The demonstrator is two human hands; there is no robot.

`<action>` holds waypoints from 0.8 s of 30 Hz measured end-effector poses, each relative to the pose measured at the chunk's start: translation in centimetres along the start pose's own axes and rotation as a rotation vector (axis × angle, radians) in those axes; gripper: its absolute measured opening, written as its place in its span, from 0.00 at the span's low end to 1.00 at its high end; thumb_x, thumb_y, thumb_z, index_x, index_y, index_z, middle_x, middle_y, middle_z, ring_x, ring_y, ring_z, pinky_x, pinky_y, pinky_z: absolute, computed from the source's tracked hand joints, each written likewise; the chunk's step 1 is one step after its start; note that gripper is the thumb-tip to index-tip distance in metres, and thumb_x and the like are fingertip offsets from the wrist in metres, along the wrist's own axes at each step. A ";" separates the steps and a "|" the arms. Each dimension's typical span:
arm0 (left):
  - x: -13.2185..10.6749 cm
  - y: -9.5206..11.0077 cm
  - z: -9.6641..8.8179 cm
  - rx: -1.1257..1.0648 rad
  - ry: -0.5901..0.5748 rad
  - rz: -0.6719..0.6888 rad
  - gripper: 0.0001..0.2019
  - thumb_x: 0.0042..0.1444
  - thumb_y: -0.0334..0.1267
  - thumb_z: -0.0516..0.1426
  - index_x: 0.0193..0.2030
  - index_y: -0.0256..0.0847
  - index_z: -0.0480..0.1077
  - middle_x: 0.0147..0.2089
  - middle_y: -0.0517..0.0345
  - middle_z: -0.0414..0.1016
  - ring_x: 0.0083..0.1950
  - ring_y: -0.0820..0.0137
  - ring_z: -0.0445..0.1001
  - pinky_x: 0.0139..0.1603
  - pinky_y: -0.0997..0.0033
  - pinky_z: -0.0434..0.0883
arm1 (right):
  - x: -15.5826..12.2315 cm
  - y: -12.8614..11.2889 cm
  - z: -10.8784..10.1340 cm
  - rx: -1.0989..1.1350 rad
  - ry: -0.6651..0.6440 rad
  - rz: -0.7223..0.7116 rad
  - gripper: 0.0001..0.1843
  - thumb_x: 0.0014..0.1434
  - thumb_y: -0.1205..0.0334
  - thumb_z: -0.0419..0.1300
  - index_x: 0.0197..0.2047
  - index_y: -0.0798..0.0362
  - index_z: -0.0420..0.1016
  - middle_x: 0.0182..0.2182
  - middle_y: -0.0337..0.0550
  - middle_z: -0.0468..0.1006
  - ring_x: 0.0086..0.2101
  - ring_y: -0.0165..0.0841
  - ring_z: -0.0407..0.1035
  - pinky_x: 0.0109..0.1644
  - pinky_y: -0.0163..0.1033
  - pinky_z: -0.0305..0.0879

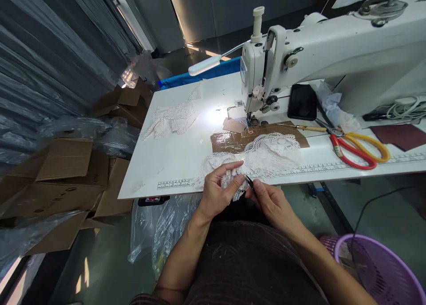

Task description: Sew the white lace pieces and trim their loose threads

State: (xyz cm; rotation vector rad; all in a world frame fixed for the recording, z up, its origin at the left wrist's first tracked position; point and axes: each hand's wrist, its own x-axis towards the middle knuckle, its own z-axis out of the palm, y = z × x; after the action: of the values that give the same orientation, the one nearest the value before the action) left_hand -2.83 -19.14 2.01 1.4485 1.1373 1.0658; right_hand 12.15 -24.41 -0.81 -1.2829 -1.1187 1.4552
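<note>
Pinched in my left hand (218,187) is the edge of a white lace piece (273,154), bunched up at the table's front edge. The rest of the lace spreads to the right over the table. Small black thread snips (250,184) are gripped in my right hand (268,200), their tips touching or close to the lace beside my left thumb. Whether the blades are on a thread is too small to tell. Another white lace piece (175,118) lies flat at the table's left.
A white sewing machine (266,69) stands behind the lace, over a brown taped sheet (229,141). Red-and-yellow scissors (357,152), a screwdriver-like tool (311,128) and a black phone (302,102) lie at right. Cardboard boxes (66,180) stand left; a purple basket (382,260) sits below right.
</note>
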 end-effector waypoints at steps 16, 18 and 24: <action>-0.3 -0.6 0.7 -0.062 0.060 -0.019 0.18 0.51 0.35 0.67 0.50 0.46 0.78 0.50 0.56 0.80 0.51 0.64 0.76 0.56 0.67 0.71 | 0.1 1.5 1.7 0.106 0.129 0.011 0.31 0.64 0.33 0.48 0.23 0.51 0.62 0.17 0.30 0.49 0.20 0.26 0.41 0.23 0.36 0.40; -0.3 -0.6 0.7 -0.078 0.061 -0.025 0.18 0.51 0.35 0.67 0.50 0.47 0.78 0.50 0.57 0.80 0.52 0.65 0.77 0.57 0.68 0.70 | 0.1 1.3 1.6 0.119 0.125 0.015 0.31 0.64 0.34 0.49 0.24 0.52 0.63 0.17 0.30 0.49 0.20 0.26 0.41 0.23 0.36 0.41; -0.3 -0.7 0.5 -0.098 0.034 -0.107 0.17 0.54 0.40 0.66 0.52 0.45 0.77 0.44 0.54 0.82 0.48 0.63 0.79 0.55 0.63 0.72 | 0.0 0.7 1.1 0.065 0.106 -0.007 0.29 0.65 0.37 0.50 0.26 0.53 0.68 0.18 0.31 0.51 0.21 0.26 0.44 0.24 0.35 0.45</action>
State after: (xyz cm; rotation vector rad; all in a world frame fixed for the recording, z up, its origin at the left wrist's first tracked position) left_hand -2.52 -19.49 1.19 1.2838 1.1577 1.0598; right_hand 10.98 -24.67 -1.43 -1.2935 -0.9981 1.3908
